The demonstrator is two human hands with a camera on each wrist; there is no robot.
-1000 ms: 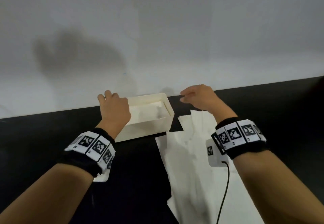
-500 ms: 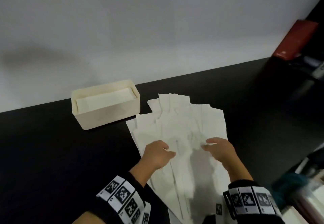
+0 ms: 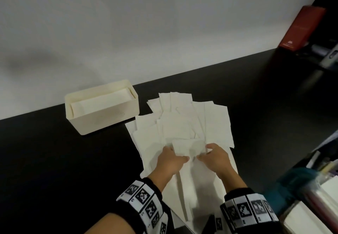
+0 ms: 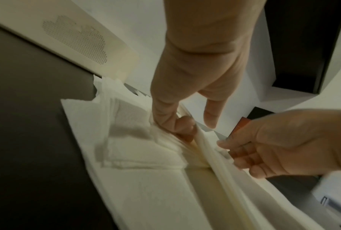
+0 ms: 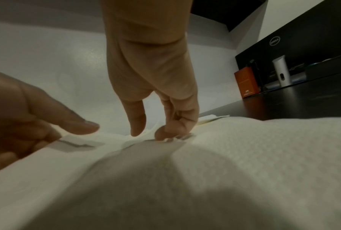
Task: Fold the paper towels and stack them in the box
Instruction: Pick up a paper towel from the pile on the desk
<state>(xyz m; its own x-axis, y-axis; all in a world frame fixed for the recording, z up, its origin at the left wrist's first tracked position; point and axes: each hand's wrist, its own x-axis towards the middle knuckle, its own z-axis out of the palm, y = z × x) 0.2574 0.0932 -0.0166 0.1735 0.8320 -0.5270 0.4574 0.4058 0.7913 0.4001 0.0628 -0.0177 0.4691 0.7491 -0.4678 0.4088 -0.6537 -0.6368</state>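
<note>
A cream box (image 3: 109, 118) stands at the back left of the black table, with folded white towels (image 3: 102, 102) inside. To its right lies a loose spread of white paper towels (image 3: 182, 124). Both hands are over the near part of the pile and lift one paper towel (image 3: 188, 146) by its edge. My left hand (image 3: 174, 154) pinches its left side between thumb and fingers (image 4: 163, 119). My right hand (image 3: 204, 151) pinches its right side, thumb against curled fingers (image 5: 177, 126). The sheet stands slightly raised between them.
A red box (image 3: 301, 28) and a dark monitor (image 5: 303, 51) stand at the back right against the white wall. Books, papers and a teal object (image 3: 292, 182) crowd the right edge. Bare black tabletop (image 3: 54, 169) lies left of the pile.
The hands left the box, came back to the near part of the pile, and now pinch and lift one sheet. The head view swung right and down.
</note>
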